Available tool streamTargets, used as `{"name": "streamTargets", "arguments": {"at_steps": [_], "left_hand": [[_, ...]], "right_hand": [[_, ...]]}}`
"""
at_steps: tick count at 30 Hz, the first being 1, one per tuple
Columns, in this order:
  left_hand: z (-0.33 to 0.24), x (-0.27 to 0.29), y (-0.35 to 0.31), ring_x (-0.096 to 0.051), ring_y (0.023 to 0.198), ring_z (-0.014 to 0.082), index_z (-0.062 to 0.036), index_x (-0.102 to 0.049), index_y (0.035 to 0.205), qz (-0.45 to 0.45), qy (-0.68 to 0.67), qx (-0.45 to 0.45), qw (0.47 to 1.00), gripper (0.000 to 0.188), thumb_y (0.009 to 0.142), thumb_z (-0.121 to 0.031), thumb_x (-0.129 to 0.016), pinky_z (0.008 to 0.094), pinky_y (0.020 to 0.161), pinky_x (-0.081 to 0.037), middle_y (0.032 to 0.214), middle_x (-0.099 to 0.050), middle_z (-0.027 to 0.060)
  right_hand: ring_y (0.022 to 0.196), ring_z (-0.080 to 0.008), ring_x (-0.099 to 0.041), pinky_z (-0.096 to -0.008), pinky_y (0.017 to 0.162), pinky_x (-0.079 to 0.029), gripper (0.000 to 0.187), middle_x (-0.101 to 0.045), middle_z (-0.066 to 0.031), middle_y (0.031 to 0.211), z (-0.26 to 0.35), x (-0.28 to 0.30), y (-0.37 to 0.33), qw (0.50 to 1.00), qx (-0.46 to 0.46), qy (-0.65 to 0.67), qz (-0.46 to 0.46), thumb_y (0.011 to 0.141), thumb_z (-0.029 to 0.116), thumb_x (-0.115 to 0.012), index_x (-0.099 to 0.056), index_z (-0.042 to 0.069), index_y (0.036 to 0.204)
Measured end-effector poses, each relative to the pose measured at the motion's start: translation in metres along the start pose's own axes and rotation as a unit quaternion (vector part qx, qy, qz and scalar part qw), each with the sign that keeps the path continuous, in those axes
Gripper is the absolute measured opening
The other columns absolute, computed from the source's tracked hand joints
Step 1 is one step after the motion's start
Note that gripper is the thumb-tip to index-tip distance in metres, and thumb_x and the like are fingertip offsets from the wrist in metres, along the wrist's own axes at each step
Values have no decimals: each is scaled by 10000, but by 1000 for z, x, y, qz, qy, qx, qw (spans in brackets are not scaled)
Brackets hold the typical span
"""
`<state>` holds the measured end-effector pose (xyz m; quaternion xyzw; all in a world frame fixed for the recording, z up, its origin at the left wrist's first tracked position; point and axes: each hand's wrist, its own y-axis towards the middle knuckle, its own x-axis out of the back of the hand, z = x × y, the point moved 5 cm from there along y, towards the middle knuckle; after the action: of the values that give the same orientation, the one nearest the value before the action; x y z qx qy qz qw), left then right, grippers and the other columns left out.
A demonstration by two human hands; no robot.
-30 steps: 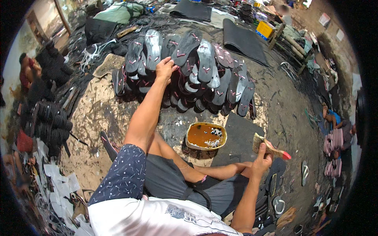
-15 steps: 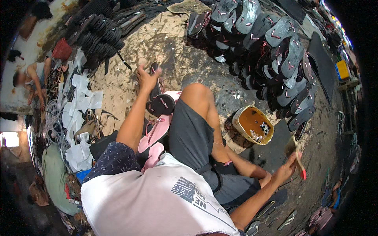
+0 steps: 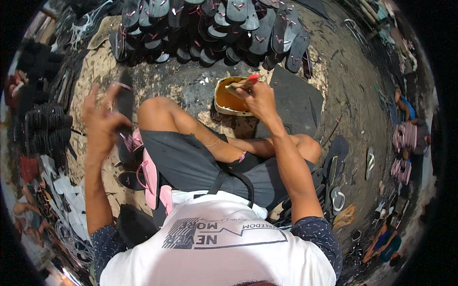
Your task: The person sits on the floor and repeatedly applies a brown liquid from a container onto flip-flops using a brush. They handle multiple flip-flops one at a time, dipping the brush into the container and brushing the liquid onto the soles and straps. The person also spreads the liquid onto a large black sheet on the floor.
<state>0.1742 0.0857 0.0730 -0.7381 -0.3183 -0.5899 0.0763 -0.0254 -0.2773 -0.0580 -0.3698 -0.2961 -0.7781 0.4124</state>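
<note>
My right hand [image 3: 261, 99] is closed round a brush [image 3: 253, 77] with a red-tipped handle, held over a pail [image 3: 218, 103] of amber liquid. Its pale end points toward the left part of the pail's opening. On the left, my left hand [image 3: 100, 117] is blurred, fingers spread apart, beside a long black flip-flop sole [image 3: 125, 97]. Whether the thumb touches the sole I cannot tell. Pink flip-flops [image 3: 150, 178] lie against my left thigh, and a dark round-ended sole [image 3: 130, 180] lies beside them.
A large heap of black flip-flops [image 3: 210, 43] with pink straps spreads across the far side. Dark sheet material [image 3: 296, 102] lies right of the pail. Loose flip-flops [image 3: 338, 199] are on the ground at right. White scraps [image 3: 69, 190] pile up at left, near another person [image 3: 29, 214].
The view has swung to the right. My right hand has brought the brush from the right side to over the pail. The left hand's fingers have spread off the flip-flop they were at.
</note>
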Motion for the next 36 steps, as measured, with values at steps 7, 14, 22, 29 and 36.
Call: {"name": "streamTargets", "arguments": {"at_steps": [7, 14, 22, 29, 36], "left_hand": [[-14, -98, -67, -329, 1467, 340, -25, -452, 1383, -166, -343, 192, 904, 612, 859, -53, -766, 422, 1159, -347, 1526, -367, 208], [-11, -81, -47, -534, 1302, 245, 3, -455, 1471, -82, -334, 102, 933, 619, 914, -69, -715, 374, 1094, -423, 1535, -419, 147], [-97, -128, 39, -706, 953, 263, -42, -482, 1421, -4, -787, 258, 561, 561, 1021, -428, -556, 358, 756, -620, 1304, -622, 141], [-190, -149, 48, -664, 1115, 296, -30, -507, 1372, 70, -921, 204, 324, 545, 1048, -467, -472, 464, 959, -569, 1288, -627, 174], [-198, -156, 27, -633, 1190, 327, -104, -402, 1485, 133, -894, 173, 392, 526, 1055, -399, -477, 450, 968, -577, 1400, -556, 178]], "right_hand": [[1006, -147, -672, -298, 870, -524, 152, -730, -65, 1054, -22, 48, -37, 959, 48, 206, -186, 919, 33, -714, -718, 19, 1070], [998, -181, -655, -341, 859, -517, 290, -704, -25, 1060, -80, 165, -72, 974, -119, -178, -73, 942, 281, -727, -701, 58, 1125], [923, -115, -655, -293, 784, -556, 353, -673, -22, 1062, -20, 152, -36, 729, -98, 586, -339, 963, 300, -709, -601, 57, 1195], [1028, -226, -668, -370, 921, -508, 273, -696, -110, 1081, 99, 77, -22, 899, 131, 321, -268, 912, 155, -737, -651, 46, 1147], [1042, -212, -674, -354, 925, -504, 217, -707, -109, 1060, 86, 115, -22, 885, 26, 415, -209, 959, 224, -668, -679, 65, 1106]]}}
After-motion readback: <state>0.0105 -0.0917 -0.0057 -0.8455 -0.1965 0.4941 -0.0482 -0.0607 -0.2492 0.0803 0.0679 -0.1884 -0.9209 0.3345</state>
